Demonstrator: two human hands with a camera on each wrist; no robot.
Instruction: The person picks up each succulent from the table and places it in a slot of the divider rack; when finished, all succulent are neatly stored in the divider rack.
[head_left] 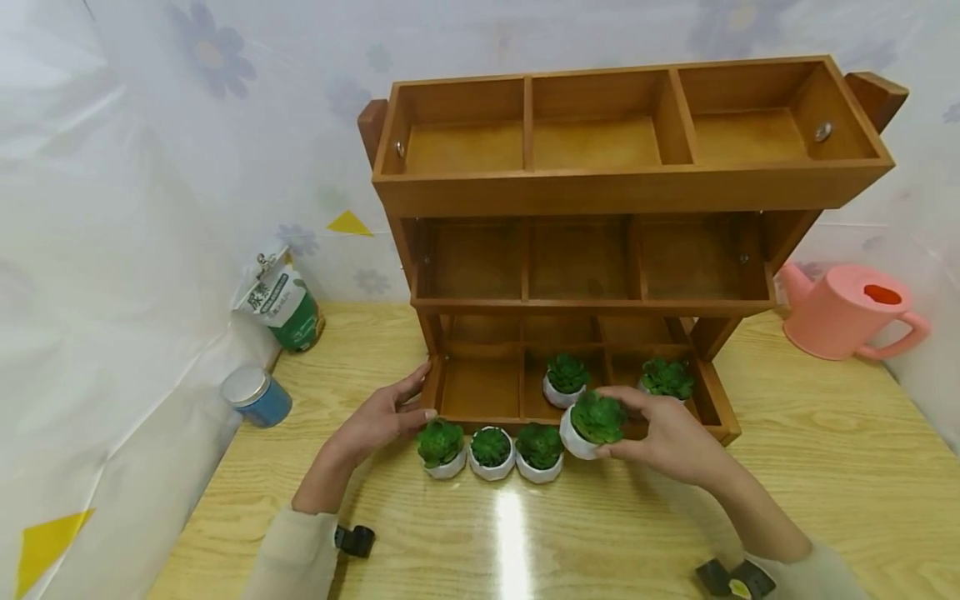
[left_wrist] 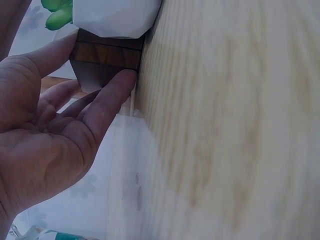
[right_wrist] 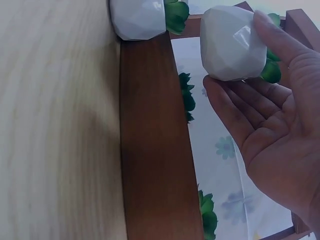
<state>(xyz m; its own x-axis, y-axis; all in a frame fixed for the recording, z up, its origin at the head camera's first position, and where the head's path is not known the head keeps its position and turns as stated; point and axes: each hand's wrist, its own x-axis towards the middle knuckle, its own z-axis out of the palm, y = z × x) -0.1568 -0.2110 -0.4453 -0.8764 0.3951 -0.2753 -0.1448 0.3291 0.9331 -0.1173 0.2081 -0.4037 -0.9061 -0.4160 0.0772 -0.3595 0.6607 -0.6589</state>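
A potted succulent (head_left: 597, 419) in a white faceted pot is held by my right hand (head_left: 667, 437), lifted off the table at the front edge of the wooden shelf (head_left: 630, 192). In the right wrist view, thumb and fingers pinch its white pot (right_wrist: 232, 45) from opposite sides. My left hand (head_left: 382, 421) grips the shelf's lower left front corner, also seen as a dark wooden end (left_wrist: 107, 52) in the left wrist view. Three potted succulents (head_left: 491, 450) stand in a row before the shelf. Inside the bottom tier, one succulent (head_left: 566, 377) sits in the middle compartment and another (head_left: 666, 379) in the right.
On the left stand a blue jar (head_left: 262, 404) with a pale lid and a clipped green-and-white bag (head_left: 288, 308). A pink watering can (head_left: 847, 312) stands right of the shelf. The upper tier (head_left: 465, 150) and middle tier (head_left: 577, 258) are divided into compartments.
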